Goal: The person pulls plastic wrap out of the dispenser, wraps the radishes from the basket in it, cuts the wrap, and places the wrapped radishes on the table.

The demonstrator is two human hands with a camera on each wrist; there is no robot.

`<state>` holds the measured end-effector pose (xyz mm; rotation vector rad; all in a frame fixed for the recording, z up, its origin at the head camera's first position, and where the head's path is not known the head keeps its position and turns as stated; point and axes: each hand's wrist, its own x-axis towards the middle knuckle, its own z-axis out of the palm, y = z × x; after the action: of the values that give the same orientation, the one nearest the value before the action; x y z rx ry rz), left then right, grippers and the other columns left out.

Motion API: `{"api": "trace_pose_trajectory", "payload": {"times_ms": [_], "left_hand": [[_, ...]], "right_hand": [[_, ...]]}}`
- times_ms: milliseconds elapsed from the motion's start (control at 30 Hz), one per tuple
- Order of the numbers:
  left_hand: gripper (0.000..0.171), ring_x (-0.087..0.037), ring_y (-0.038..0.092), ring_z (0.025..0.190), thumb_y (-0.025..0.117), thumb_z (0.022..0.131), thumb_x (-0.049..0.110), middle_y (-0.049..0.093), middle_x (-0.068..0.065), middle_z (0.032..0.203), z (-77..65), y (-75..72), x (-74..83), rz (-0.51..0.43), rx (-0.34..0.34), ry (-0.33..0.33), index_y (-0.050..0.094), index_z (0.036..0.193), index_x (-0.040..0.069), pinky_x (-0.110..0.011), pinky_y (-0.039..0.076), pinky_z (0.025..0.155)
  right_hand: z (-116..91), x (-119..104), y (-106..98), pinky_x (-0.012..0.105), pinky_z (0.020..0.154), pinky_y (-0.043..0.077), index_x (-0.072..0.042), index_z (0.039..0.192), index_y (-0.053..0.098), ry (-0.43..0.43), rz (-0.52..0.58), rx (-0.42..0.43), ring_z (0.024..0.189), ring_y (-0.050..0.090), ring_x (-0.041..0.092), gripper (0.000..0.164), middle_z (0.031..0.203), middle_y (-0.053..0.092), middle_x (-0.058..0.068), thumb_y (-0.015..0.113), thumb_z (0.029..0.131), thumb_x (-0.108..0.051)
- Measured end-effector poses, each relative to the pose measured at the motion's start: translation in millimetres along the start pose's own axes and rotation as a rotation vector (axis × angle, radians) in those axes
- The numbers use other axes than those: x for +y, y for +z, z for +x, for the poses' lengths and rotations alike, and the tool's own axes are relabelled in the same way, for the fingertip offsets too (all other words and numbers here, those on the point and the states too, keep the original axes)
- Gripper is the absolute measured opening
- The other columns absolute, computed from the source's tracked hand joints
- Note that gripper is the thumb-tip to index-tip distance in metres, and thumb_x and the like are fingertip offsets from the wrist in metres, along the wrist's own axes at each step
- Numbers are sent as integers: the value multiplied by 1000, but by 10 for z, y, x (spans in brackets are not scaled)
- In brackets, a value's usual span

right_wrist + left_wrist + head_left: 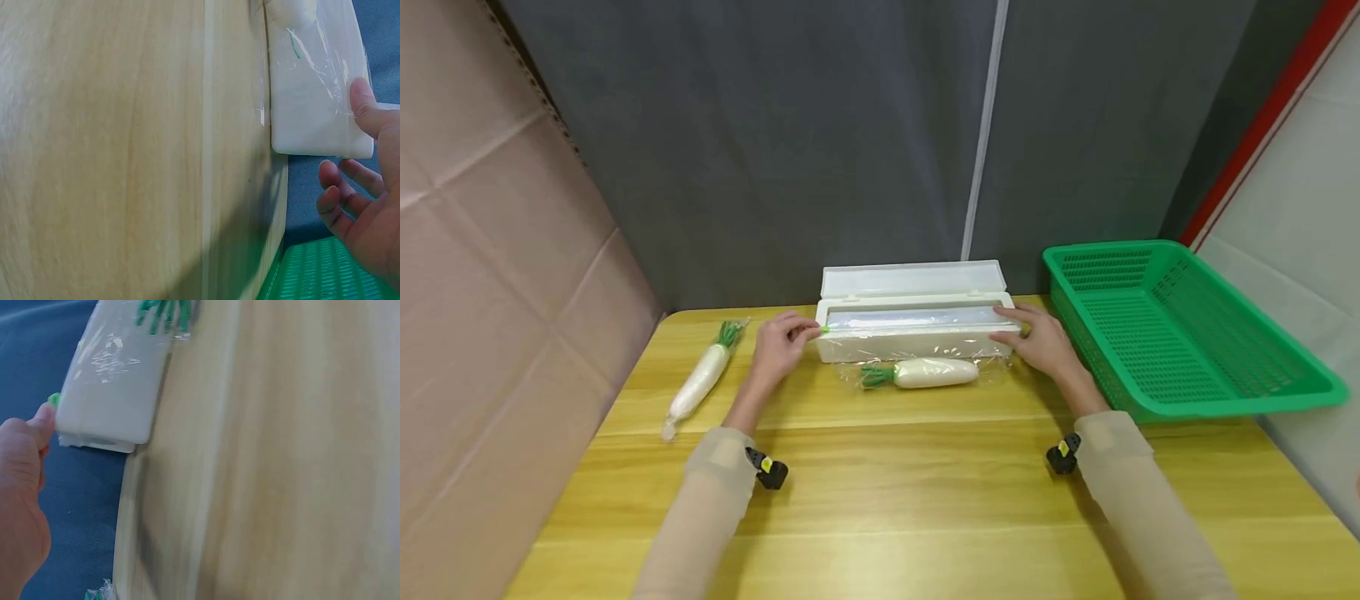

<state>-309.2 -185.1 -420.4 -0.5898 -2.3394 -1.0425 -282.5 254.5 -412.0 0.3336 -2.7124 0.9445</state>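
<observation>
A white cling film dispenser (917, 343) stands at the back of the table with its lid (913, 279) raised. Clear film hangs down its front over a white radish (935, 372) with green leaf stubs, lying along the box. At the dispenser's left end, my left hand (780, 343) pinches the small green slide cutter (54, 399) between thumb and fingertips. My right hand (1041, 340) holds the right end, its thumb (360, 94) on the film at the front edge and a finger on the top. The other right fingers curl loosely beyond the end of the box.
Left of my left hand lies another wrapped white radish (702, 381) on the wooden table (910, 492). A green plastic basket (1195, 408) stands close by on the right. Behind the table hangs a dark grey curtain (775, 150).
</observation>
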Motion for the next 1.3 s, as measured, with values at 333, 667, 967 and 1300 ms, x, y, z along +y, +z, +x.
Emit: {"api": "trace_pose_trajectory", "payload": {"times_ms": [333, 667, 967, 1300], "left_hand": [[6, -18, 47, 64, 77, 90, 5, 60, -6, 75, -39, -39, -2, -16, 1, -4, 77, 90, -2, -25, 37, 55], [9, -19, 49, 68, 76, 90, 5, 59, -8, 80, -99, -44, 36, -3, 11, -8, 76, 95, -3, -26, 40, 59], [13, -19, 51, 69, 75, 91, 5, 58, -10, 81, -99, -21, 84, 0, 2, -6, 74, 99, -6, -25, 41, 59], [18, -19, 51, 70, 73, 91, 1, 59, -15, 88, -82, 14, 172, 20, 30, 45, 72, 107, -8, -26, 43, 60]], "right_hand": [[3, 49, 65, 62, 109, 33, -7, 138, 62, -1, 50, 27, 131, 46, 47, 55, 144, 46, 33, 80, 89, -28], [-20, -34, 35, 61, 111, 30, -4, 142, 56, -19, 52, -25, 136, 41, 49, 57, 146, 43, 35, 75, 93, -27], [-58, -66, -16, 57, 89, 48, 1, 130, 66, -59, 66, 49, 89, 66, 42, 45, 136, 53, 36, 77, 91, -19], [-98, -47, -10, 30, 67, 47, 0, 108, 76, -65, 98, 167, 78, 61, 31, 21, 118, 60, 24, 75, 94, -16]]}}
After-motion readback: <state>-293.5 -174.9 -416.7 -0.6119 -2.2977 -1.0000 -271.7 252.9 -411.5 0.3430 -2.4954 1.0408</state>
